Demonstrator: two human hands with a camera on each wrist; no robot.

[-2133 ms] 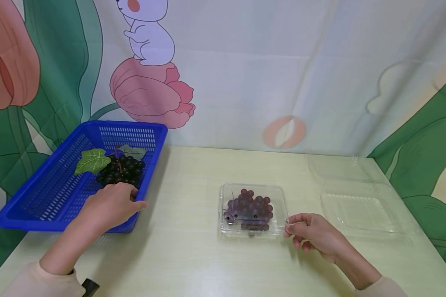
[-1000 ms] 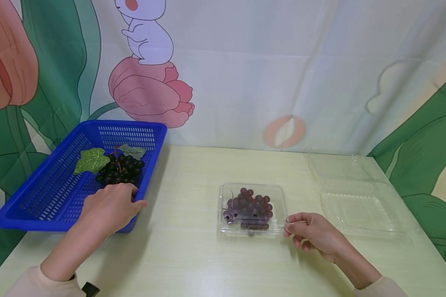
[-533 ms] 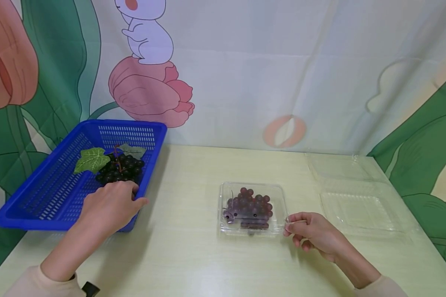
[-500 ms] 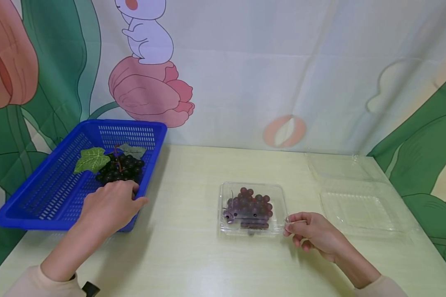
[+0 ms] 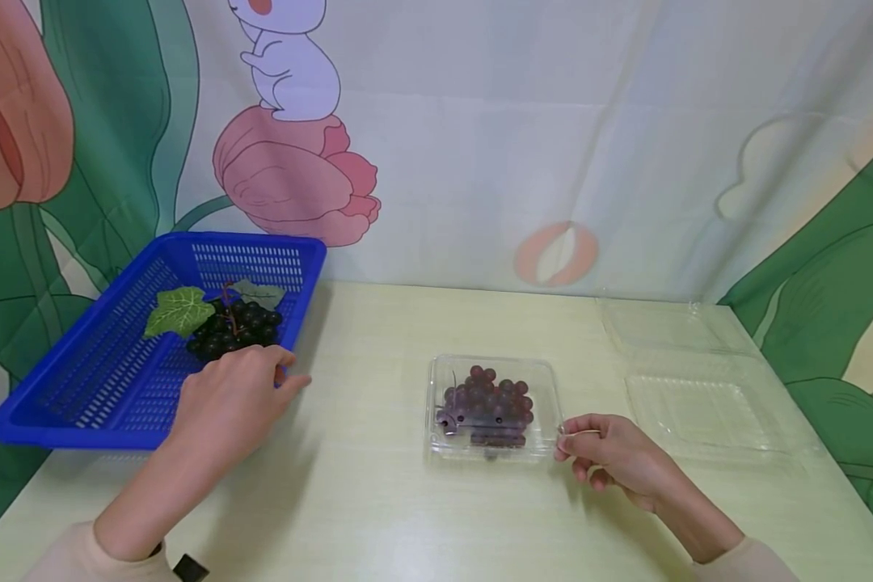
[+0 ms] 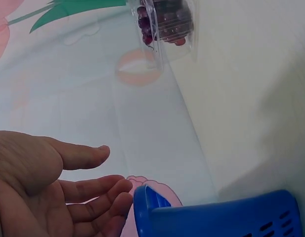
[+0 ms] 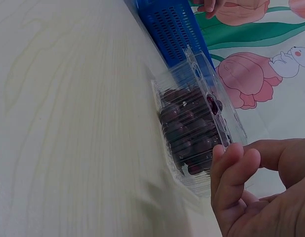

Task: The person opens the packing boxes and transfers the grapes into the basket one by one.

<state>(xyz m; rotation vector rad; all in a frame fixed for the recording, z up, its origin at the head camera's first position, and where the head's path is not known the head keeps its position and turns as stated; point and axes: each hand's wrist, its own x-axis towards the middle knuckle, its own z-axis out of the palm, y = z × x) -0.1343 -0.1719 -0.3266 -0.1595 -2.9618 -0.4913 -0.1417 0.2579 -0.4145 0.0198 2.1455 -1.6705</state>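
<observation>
My right hand point(image 5: 618, 459) pinches the near right corner of a clear plastic clamshell box point(image 5: 546, 380), which lies closed on the table. Inside the box is a bunch of red grapes point(image 5: 489, 402); in the right wrist view they show through its ribbed wall. My left hand point(image 5: 236, 396) is at the near right corner of a blue plastic basket point(image 5: 80, 356), thumb apart from the loosely bent fingers. In the left wrist view that hand holds nothing and sits beside the basket's rim point(image 6: 142, 212). Black grapes point(image 5: 225, 335) with a green leaf point(image 5: 179, 312) lie in the basket.
Another clear plastic box point(image 5: 706, 412) lies unfolded at the right side of the table, faint against the wood. A printed curtain point(image 5: 451, 178) hangs along the table's back edge. Bare tabletop point(image 5: 378, 388) shows between the basket and the closed box.
My left hand has come off the basket's rim, shifting right and slightly up, with the thumb now past the edge. My right hand, the box and both grape bunches have stayed put.
</observation>
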